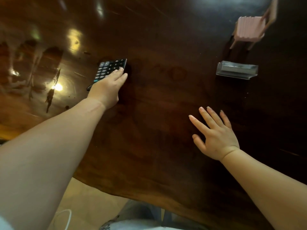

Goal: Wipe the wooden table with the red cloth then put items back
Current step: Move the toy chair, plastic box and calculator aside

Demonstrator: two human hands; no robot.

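Note:
A black calculator (109, 68) lies flat on the dark glossy wooden table (157, 100), left of centre. My left hand (108, 87) rests on its near right part, fingers laid over the keys and around its right edge. My right hand (214, 135) hovers over the bare wood nearer the front, fingers spread and holding nothing. No red cloth is in view.
A clear plastic box (236, 70) sits at the right. Behind it stands a small pink chair-shaped holder (250, 29). The table's wavy front edge (132, 196) runs across the bottom, with tiled floor and my lap below.

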